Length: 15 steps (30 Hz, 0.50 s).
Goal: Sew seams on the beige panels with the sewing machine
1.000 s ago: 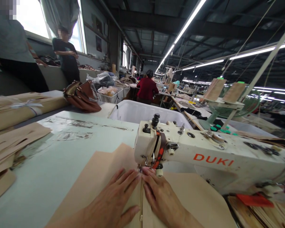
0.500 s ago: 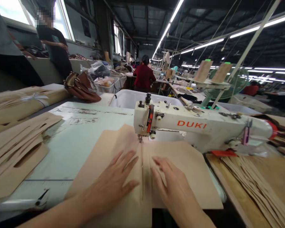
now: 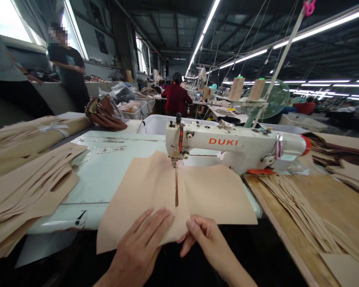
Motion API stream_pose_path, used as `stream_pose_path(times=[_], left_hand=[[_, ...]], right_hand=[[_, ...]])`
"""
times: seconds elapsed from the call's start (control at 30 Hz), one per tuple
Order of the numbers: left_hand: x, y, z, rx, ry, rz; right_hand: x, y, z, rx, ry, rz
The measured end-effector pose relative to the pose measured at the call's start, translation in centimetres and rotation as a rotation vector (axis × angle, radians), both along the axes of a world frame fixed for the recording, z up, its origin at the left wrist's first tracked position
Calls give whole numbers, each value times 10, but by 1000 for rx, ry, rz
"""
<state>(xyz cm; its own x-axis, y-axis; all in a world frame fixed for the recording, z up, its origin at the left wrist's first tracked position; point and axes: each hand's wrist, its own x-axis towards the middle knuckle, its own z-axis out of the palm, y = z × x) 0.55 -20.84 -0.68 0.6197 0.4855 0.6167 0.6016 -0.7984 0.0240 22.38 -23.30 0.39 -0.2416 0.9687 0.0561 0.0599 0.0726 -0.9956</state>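
Note:
A tan fabric panel (image 3: 221,195) lies under the needle of a white sewing machine (image 3: 194,139), its near edge hanging past the table front. A narrow slit (image 3: 176,191) runs from the needle toward me, showing darker brown inside. My left hand (image 3: 146,235) rests on the panel left of the slit, fingers stretched out and lying flat; its thumb is hidden. Thumb and fingers of my right hand (image 3: 202,235) pinch the panel's near edge, right of the slit, where the material is raised in a fold.
Cut tan pieces (image 3: 38,183) are stacked at the left, near a brown bag (image 3: 106,113). To the right, tan strips (image 3: 299,211) lie on a wooden board (image 3: 344,199). Thread cones (image 3: 236,88) stand behind the machine. A co-worker in red (image 3: 177,97) sits ahead; others stand left.
Both hands have drawn back toward me, to the panel's near edge. My right hand has gone from lying on the panel to pinching it. The slit now gapes wider, and the view has shifted.

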Motion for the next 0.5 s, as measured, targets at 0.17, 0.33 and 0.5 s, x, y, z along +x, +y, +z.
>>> stream_pose_path(times=[0.17, 0.33, 0.5], left_hand=[[-4, 26, 78, -348, -169, 167], [-3, 43, 109, -457, -195, 194], [1, 43, 109, -493, -227, 182]], right_hand=[[5, 19, -10, 564, -501, -174], [20, 32, -26, 617, -670, -11], [29, 37, -22, 630, -692, 10]])
